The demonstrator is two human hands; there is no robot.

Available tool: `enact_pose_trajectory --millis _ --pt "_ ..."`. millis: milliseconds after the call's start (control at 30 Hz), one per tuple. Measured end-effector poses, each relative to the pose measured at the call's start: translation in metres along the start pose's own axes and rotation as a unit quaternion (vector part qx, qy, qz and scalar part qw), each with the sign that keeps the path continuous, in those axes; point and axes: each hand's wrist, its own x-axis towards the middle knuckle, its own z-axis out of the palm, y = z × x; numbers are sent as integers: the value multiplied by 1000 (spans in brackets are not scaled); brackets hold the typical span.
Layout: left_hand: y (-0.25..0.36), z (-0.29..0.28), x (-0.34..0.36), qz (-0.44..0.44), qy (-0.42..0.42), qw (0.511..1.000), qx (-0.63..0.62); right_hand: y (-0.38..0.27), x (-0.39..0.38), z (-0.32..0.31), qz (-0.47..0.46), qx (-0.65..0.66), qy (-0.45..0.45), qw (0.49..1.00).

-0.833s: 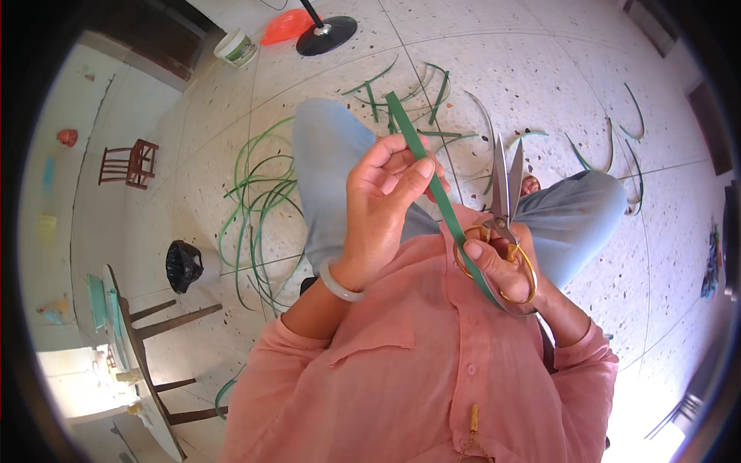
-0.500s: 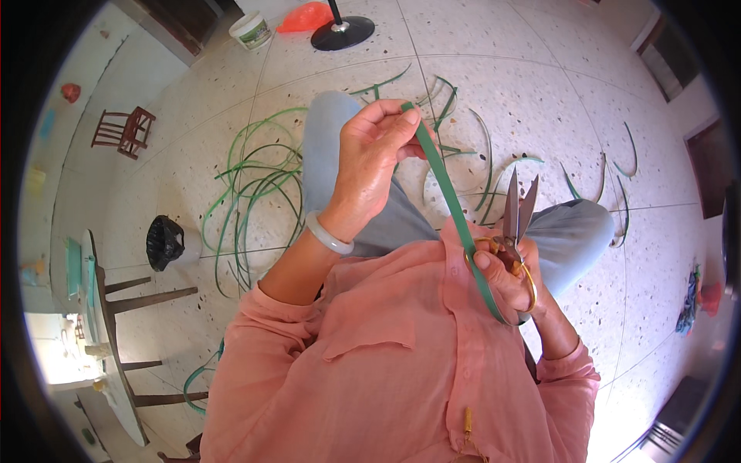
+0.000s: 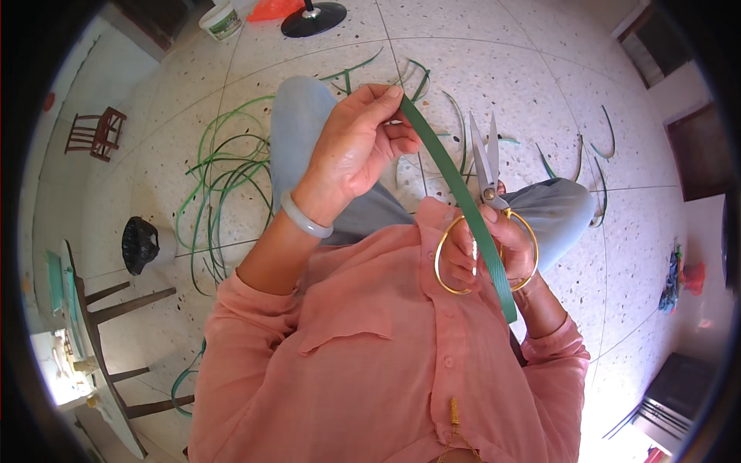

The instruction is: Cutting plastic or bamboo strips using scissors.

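Nearest to us is our pink shirt (image 3: 347,378), with a gold-coloured ornament (image 3: 454,411) at its near edge. A little farther on, at right, our right hand (image 3: 505,239) grasps the scissors (image 3: 489,194), their gold-coloured rings about the fingers and their blades slightly parted, pointing away from us. The green strip (image 3: 459,185) slants across in front of this hand, its near end hanging by the right wrist; we cannot tell whether the right fingers also grip it. The strip's blades-side edge is apart from the scissors' tips, and it runs far and leftward to our left hand (image 3: 347,150), where thumb and fingers pinch its far end. A pale bangle (image 3: 305,217) rings the left wrist.

Beyond the shirt, our legs in light blue trousers (image 3: 309,131) are bent, one knee on each side. On the left we see a table (image 3: 147,301) with dark legs, then a bin lined with a black bag (image 3: 140,245), and loose coils (image 3: 224,183) of green strip beside the left knee. Shorter green pieces (image 3: 347,79) lie farther off on the speckled floor (image 3: 540,77). A small brown chair (image 3: 96,133) is at far left, and farthest are a white bucket (image 3: 221,21), a red-orange bag (image 3: 275,8) and a round black base (image 3: 314,19)
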Motion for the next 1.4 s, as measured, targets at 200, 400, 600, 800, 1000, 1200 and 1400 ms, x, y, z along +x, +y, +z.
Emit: enact_pose_trajectory --millis 200,400,600,800,1000,1200,1400 --pt "-1 24 -24 88 11 986 144 11 4 8 -27 -278 123 952" --pt "-3 31 -46 184 20 953 239 18 -4 14 -21 -505 113 856" --pt "-12 31 -62 236 77 935 254 19 -2 29 -23 -552 113 826" --pt "-19 26 -70 238 66 932 264 25 6 19 -106 -659 81 741" --pt "-21 29 -70 260 72 929 254 35 3 19 -57 -561 122 817" --pt "-22 30 -70 272 69 924 260 31 4 17 -110 -628 106 763" --pt "-23 29 -70 268 64 929 248 36 3 10 -122 -603 99 782"
